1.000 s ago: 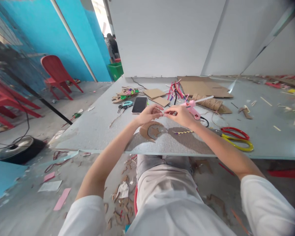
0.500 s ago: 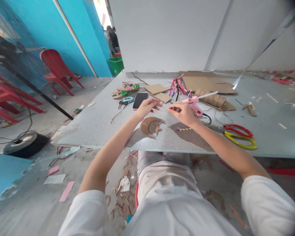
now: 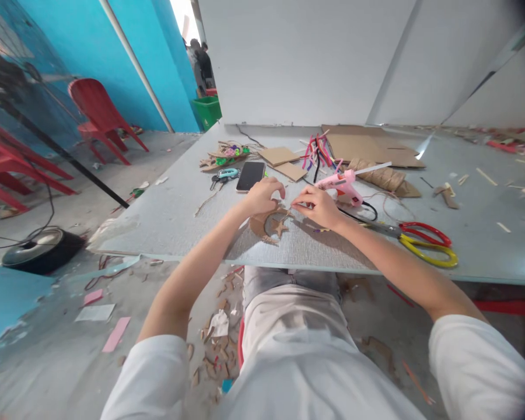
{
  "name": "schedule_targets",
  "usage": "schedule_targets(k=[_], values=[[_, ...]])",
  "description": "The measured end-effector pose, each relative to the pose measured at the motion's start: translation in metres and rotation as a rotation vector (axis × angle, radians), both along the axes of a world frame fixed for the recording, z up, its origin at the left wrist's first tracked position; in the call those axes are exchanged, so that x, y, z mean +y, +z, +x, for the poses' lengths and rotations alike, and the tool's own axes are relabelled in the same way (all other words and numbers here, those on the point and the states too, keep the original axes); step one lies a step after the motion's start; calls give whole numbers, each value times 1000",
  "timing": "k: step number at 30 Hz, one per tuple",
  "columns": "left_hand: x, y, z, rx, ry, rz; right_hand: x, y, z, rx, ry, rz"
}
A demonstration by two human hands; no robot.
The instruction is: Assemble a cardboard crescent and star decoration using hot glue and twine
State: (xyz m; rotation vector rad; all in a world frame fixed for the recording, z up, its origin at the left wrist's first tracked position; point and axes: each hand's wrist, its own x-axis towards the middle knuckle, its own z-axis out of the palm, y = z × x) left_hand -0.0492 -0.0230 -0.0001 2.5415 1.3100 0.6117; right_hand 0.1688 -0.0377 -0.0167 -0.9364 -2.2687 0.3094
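Observation:
My left hand (image 3: pixel 266 195) is over the upper edge of a brown cardboard crescent (image 3: pixel 258 226), its thumb and fingers curved apart with nothing visible between them. A small cardboard star (image 3: pixel 279 227) lies inside the crescent's curve. To the right, my right hand (image 3: pixel 315 206) is closed, fingertips pinched near the crescent's upper tip; whatever they hold is too small to make out. Beyond that hand lies a pink glue gun (image 3: pixel 342 185) with a white stick in it. A small patterned strip (image 3: pixel 321 230) shows partly below my right hand.
Scissors (image 3: pixel 426 242) with red and yellow handles lie on the right. Behind my hands are a phone (image 3: pixel 251 176), keys (image 3: pixel 221 178), cardboard squares (image 3: pixel 280 156), pipe cleaners (image 3: pixel 318 153) and a twine roll (image 3: pixel 376 175). The table's front edge (image 3: pixel 289 268) is near my lap.
Both hands have moved slightly toward me, down to the crescent. My left fingers have curled more, and my right hand has shifted a little left, uncovering more of the glue gun.

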Motion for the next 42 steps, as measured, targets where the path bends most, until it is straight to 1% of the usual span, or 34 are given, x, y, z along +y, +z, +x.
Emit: schedule_targets(k=[2, 4, 10, 16, 22, 26, 31, 42], values=[[-1, 0, 0, 60, -73, -32, 1, -3, -2, -43, -38, 66], [0, -1, 0, 70, -115, -74, 2, -5, -3, -84, -51, 103], [1, -2, 1, 48, -119, -179, 2, -4, -4, -138, -54, 108], [2, -3, 0, 79, -163, -153, 4, -6, -5, -177, -31, 99], [3, -6, -1, 101, -166, -108, 7, -9, 1, -219, 23, 145], [1, -7, 1, 114, -184, -105, 5, -7, 3, -270, 20, 161], [1, -7, 1, 133, -176, -110, 2, -4, 3, -309, 32, 171], [3, -7, -3, 101, -206, -134, -5, 1, 2, -345, 13, 133]])
